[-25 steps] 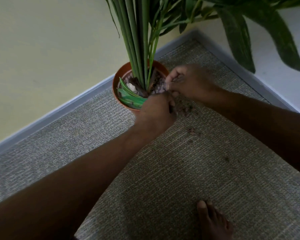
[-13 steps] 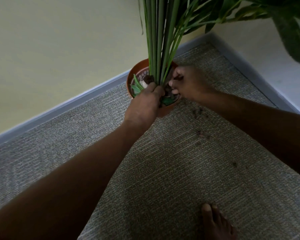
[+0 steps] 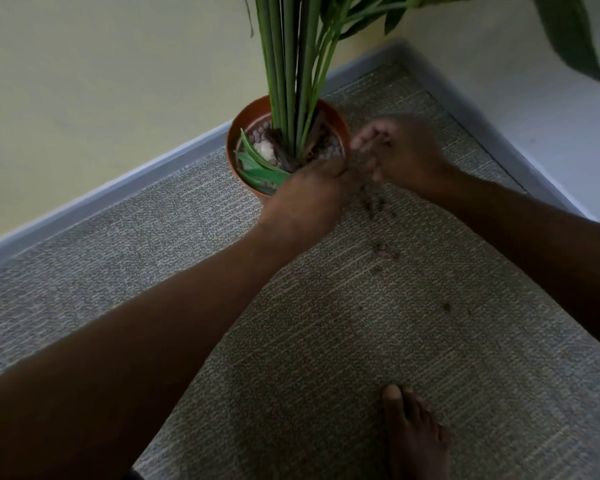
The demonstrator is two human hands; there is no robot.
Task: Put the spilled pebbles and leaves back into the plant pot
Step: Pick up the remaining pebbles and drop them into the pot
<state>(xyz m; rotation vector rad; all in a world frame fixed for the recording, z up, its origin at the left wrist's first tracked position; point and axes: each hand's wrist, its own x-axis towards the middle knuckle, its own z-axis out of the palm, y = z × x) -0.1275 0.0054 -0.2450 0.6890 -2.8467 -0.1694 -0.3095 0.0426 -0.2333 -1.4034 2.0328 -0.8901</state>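
At the upper middle of the frame stands our plant pot (image 3: pixel 243 133), orange, on the grey carpet (image 3: pixel 326 341) close to the wall. Green leaves (image 3: pixel 257 164) and many pebbles (image 3: pixel 329 147) lie already inside it, around the tall stems (image 3: pixel 288 81). Our left hand (image 3: pixel 309 199) rests over the near rim of the pot, fingers bent downward; what they hold, if anything, we cannot tell, because the back of the hand hides them. Our right hand (image 3: pixel 399 154) is just to the right of the pot, fingers half spread and loose, gripping nothing that we can see, though the picture is blurred there.

We judge that we are between two pickings: most of the spill is back. Small brown crumbs (image 3: pixel 374 206) are scattered on the carpet below the right hand, and some more (image 3: pixel 381 249) lower down. The next move probably calls for a fine pinch with the fingertips, since these pieces are small and sit in the carpet weave.
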